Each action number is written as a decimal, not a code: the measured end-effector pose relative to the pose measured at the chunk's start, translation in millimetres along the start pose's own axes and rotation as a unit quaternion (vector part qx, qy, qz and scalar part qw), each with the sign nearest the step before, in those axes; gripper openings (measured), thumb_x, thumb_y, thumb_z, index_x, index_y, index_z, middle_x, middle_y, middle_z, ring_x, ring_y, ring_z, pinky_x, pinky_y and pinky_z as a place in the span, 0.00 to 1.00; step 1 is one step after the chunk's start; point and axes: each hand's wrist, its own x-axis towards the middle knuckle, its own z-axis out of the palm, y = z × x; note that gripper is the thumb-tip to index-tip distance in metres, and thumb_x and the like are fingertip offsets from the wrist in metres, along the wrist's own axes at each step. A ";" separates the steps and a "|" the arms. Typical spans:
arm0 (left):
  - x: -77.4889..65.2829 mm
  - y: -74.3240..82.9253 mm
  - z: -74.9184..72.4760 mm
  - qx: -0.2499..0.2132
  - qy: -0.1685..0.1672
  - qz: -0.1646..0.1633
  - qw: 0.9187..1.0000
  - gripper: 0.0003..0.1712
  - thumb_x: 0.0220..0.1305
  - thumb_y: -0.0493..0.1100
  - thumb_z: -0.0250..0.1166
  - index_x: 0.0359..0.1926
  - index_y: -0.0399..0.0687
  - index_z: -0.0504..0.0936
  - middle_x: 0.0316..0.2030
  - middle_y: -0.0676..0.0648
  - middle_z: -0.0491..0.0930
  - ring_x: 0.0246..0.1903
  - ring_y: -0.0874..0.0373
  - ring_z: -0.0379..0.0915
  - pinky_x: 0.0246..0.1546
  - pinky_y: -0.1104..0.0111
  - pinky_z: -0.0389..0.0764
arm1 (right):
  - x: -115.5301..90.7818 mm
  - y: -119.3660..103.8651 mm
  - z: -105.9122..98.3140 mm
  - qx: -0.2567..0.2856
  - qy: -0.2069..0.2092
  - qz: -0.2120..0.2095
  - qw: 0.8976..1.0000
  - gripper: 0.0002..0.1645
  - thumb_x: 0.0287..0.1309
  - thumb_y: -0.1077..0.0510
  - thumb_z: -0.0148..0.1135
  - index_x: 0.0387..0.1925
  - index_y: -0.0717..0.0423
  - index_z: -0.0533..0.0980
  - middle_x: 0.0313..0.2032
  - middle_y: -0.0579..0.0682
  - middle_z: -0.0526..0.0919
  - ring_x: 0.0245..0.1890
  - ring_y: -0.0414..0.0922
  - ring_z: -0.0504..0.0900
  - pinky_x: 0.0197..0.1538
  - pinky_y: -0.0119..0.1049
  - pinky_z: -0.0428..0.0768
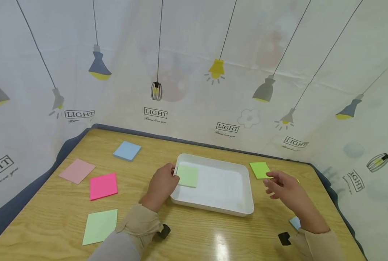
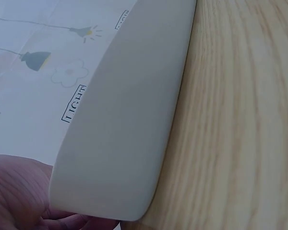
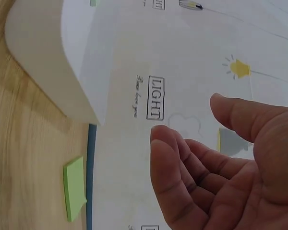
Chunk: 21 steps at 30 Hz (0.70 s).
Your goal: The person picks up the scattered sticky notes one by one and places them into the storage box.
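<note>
1. Left hand (image 1: 162, 185): grasping the left wall of the white tray (image 1: 220, 188), thumb at the rim. The left wrist view shows fingers curled round a tray corner.
2. Right hand (image 1: 286, 190): released, holding nothing. Fingers loosely bent, thumb apart from them; the hand is to the right of the tray and clear of it.
3. White tray: shallow, rounded corners, mid-table on the wood-grain table (image 1: 197, 243). Inside, against its left end, lies the pale green pad (image 1: 188, 176). Left thumb tip is just beside that pad (contact between the two: cannot tell).
4. Lime green pad (image 1: 260, 170): on the table at far right, between the tray and the right hand; the fingertips overlap its right edge in the head view. A small yellow sliver (image 1: 298, 180) shows beyond the right hand, mostly hidden.
5. Left side of the table, far to near: blue pad (image 1: 127, 150), light pink pad (image 1: 77, 171), hot pink pad (image 1: 103, 186), mint sheet or pad (image 1: 100, 227) by the left sleeve (image 1: 141, 221).
6. Near right: light blue piece (image 1: 295, 222), partly covered by the right forearm.
7. Behind the table: pale backdrop (image 1: 187, 47) printed with hanging lamps and the word "LIGHT".
</note>
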 end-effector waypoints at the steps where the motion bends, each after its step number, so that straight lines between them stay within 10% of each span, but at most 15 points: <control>1: -0.1 -0.1 0.1 -0.001 0.000 0.000 1.000 0.18 0.60 0.43 0.56 0.51 0.47 0.75 0.42 0.47 0.80 0.36 0.56 0.73 0.35 0.61 0.79 | -3.0 4.7 -3.2 0.000 0.004 0.005 1.000 0.36 0.62 0.40 0.51 0.62 0.61 0.63 0.43 0.59 0.78 0.39 0.49 0.79 0.37 0.42 0.83; 21: -1.0 0.9 -0.9 0.005 -0.002 0.002 1.000 0.19 0.60 0.42 0.55 0.53 0.45 0.74 0.42 0.47 0.80 0.36 0.56 0.73 0.35 0.61 0.78 | -44.3 77.2 -71.5 -0.077 -0.022 0.126 0.989 0.54 0.60 0.32 0.48 0.66 0.72 0.50 0.53 0.71 0.72 0.44 0.53 0.79 0.43 0.48 0.82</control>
